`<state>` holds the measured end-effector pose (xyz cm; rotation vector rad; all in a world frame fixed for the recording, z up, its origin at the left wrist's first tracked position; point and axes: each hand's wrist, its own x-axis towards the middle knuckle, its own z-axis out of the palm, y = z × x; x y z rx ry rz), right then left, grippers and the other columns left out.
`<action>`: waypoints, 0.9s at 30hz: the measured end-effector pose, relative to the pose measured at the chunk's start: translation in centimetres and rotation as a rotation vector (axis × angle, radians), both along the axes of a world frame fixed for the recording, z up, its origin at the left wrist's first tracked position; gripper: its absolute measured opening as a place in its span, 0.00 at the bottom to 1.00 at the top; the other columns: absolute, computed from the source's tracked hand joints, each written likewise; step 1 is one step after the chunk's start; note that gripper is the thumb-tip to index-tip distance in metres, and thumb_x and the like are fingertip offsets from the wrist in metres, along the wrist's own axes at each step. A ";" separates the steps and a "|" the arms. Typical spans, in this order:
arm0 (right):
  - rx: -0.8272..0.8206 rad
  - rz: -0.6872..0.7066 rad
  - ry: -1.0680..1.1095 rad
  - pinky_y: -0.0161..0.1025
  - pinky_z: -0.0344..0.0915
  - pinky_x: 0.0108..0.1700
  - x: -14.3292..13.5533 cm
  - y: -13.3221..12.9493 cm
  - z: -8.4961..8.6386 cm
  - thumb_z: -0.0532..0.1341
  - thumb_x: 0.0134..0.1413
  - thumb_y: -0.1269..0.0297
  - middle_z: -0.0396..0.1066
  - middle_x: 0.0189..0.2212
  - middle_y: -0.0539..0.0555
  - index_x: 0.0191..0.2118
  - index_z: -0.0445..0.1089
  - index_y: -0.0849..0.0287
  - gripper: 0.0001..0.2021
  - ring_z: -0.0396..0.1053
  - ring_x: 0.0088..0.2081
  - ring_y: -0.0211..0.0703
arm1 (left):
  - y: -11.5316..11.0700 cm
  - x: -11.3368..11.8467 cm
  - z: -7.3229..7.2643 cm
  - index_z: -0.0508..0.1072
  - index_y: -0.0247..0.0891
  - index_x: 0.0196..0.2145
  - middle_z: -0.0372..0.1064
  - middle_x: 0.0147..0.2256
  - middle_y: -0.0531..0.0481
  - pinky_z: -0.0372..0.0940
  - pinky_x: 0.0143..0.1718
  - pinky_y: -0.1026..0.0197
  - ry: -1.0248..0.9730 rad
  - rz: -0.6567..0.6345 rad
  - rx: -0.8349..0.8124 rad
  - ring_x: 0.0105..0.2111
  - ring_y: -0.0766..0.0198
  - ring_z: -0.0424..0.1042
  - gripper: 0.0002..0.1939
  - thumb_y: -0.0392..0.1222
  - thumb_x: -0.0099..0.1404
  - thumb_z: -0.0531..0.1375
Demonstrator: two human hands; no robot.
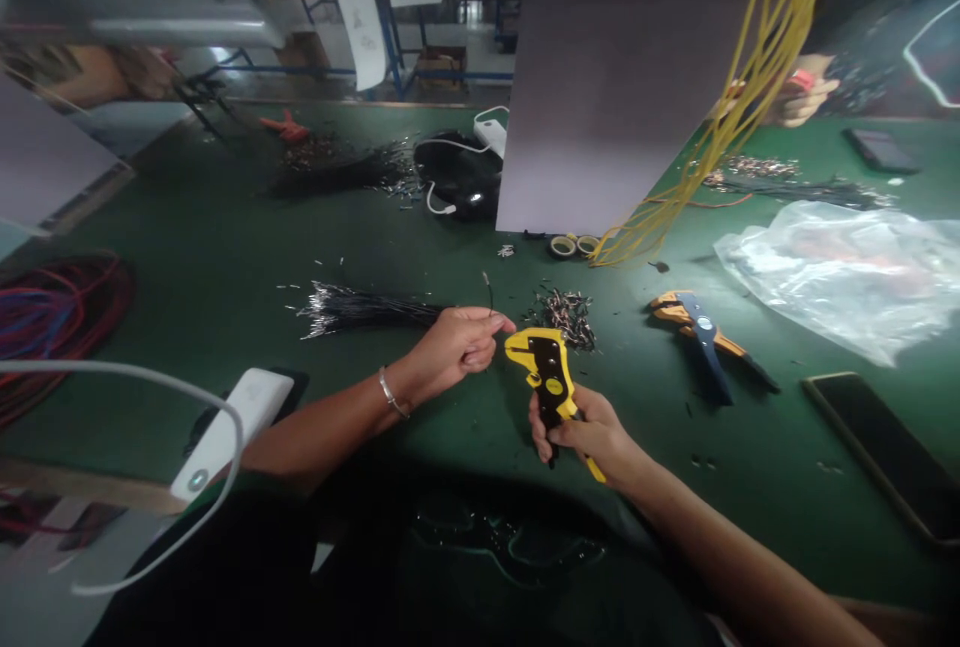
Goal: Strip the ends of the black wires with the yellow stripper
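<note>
My left hand (466,339) pinches a short black wire (490,295), whose end sticks up above the fingers. Wrapped around the handles of a yellow and black wire stripper (551,382) is my right hand (592,432). The stripper's jaws point up and left, close beside my left fingertips. Behind my left hand lies a bundle of black wires (375,309) with shiny ends at its left side. A pile of small cut pieces (568,315) rests on the table just beyond the stripper's head.
On the green table (675,507) lie an orange and blue wire stripper (701,332), a phone (885,452), a clear plastic bag (847,272) and tape rolls (574,246). Yellow wires (765,87) hang at right. A white power bank (236,427) and coiled wires (56,317) sit left. Another person's hand (806,92) shows behind.
</note>
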<state>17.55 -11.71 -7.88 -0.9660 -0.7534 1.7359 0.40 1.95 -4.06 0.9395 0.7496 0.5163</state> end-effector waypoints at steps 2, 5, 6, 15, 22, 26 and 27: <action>-0.001 0.003 0.005 0.39 0.64 0.24 0.0 0.0 -0.1 0.59 0.36 0.78 0.70 0.23 0.50 0.35 0.68 0.63 0.14 0.66 0.21 0.39 | -0.3 0.1 0.0 0.72 0.34 0.31 0.46 0.12 0.62 0.41 0.16 0.67 -0.003 0.002 -0.012 0.12 0.76 0.45 0.07 0.41 0.63 0.60; -0.009 0.028 0.011 0.40 0.65 0.25 -0.2 -0.1 -0.3 0.58 0.35 0.78 0.71 0.24 0.51 0.36 0.68 0.63 0.16 0.67 0.21 0.40 | 0.1 0.0 0.0 0.72 0.34 0.30 0.46 0.12 0.61 0.40 0.16 0.67 0.005 0.033 0.017 0.12 0.76 0.45 0.07 0.40 0.63 0.60; -0.014 0.049 0.010 0.40 0.65 0.25 -0.1 -0.1 -0.2 0.57 0.34 0.79 0.70 0.24 0.51 0.36 0.68 0.63 0.16 0.66 0.21 0.39 | 0.5 -0.1 -0.1 0.72 0.33 0.30 0.46 0.12 0.61 0.40 0.16 0.67 0.020 0.046 0.032 0.12 0.77 0.45 0.07 0.40 0.63 0.60; 0.129 -0.354 -0.044 0.44 0.65 0.30 4.0 0.6 3.1 0.56 0.34 0.79 0.66 0.25 0.50 0.33 0.67 0.58 0.15 0.66 0.26 0.42 | 2.9 -0.5 0.7 0.72 0.33 0.28 0.46 0.11 0.61 0.40 0.15 0.67 0.087 0.173 0.112 0.11 0.78 0.44 0.08 0.38 0.63 0.59; 0.011 -0.099 -0.060 0.44 0.65 0.31 2.0 0.7 0.6 0.58 0.35 0.76 0.68 0.26 0.52 0.35 0.67 0.60 0.15 0.67 0.27 0.43 | 1.3 0.0 0.5 0.72 0.33 0.27 0.45 0.11 0.62 0.39 0.15 0.68 0.100 0.193 0.132 0.11 0.78 0.44 0.09 0.38 0.64 0.59; 0.063 -0.070 -0.199 0.42 0.65 0.33 1.9 0.7 0.5 0.60 0.39 0.73 0.69 0.28 0.52 0.38 0.66 0.60 0.15 0.67 0.28 0.43 | 1.4 -0.3 0.8 0.72 0.33 0.28 0.47 0.11 0.62 0.39 0.15 0.69 0.120 0.245 0.183 0.11 0.79 0.44 0.08 0.40 0.63 0.60; 0.085 -0.071 -0.258 0.42 0.65 0.34 2.0 0.7 0.7 0.61 0.40 0.71 0.69 0.29 0.52 0.39 0.66 0.60 0.15 0.67 0.29 0.43 | 1.4 -0.3 0.9 0.72 0.33 0.29 0.47 0.11 0.62 0.39 0.15 0.69 0.124 0.255 0.193 0.11 0.79 0.45 0.08 0.40 0.63 0.60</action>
